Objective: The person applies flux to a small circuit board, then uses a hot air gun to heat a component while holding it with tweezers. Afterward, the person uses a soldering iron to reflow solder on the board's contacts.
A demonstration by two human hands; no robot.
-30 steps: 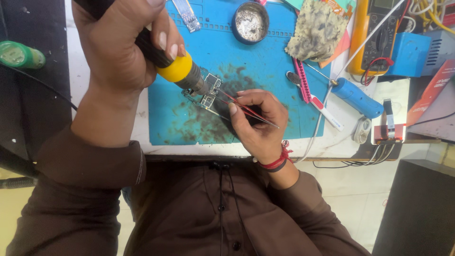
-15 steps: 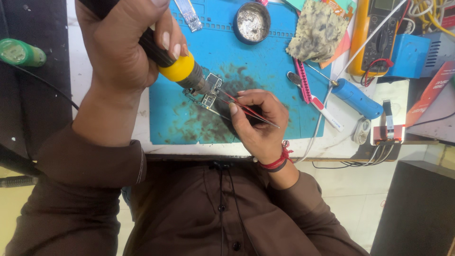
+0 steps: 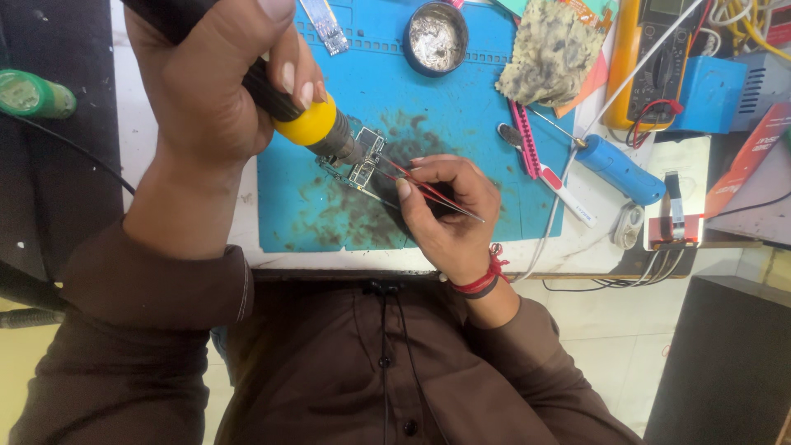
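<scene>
Head view, the only view: the left hand (image 3: pixel 206 82) is closed in a full grip around the black handle of a soldering iron (image 3: pixel 309 124), with the fingers wrapped tight just above its yellow collar. The iron slopes down and to the right, and its tip end meets a small circuit board (image 3: pixel 361 161). The exact contact point is too small to tell. The board lies flat on a blue work mat (image 3: pixel 478 99), left of the mat's centre, on a patch of dark staining. The right hand (image 3: pixel 449 210) rests on the mat just beside the board. Its thumb and forefinger are pinched narrow on a pair of red tweezers (image 3: pixel 428 191), whose points reach to the board's right edge. Whether the points hold a part cannot be told. A red band (image 3: pixel 482 280) circles the right wrist. At the mat's far edge stands 1 round metal tin (image 3: pixel 435 37), with a stained cloth (image 3: pixel 548 53) to its right. A yellow-cased multimeter (image 3: pixel 651 58) lies beyond the cloth, off the mat. 1 blue-handled tool (image 3: pixel 618 169) lies on the white bench, just off the mat's right edge. A green bottle (image 3: pixel 33 93) lies well apart on the left, on a dark surface.
</scene>
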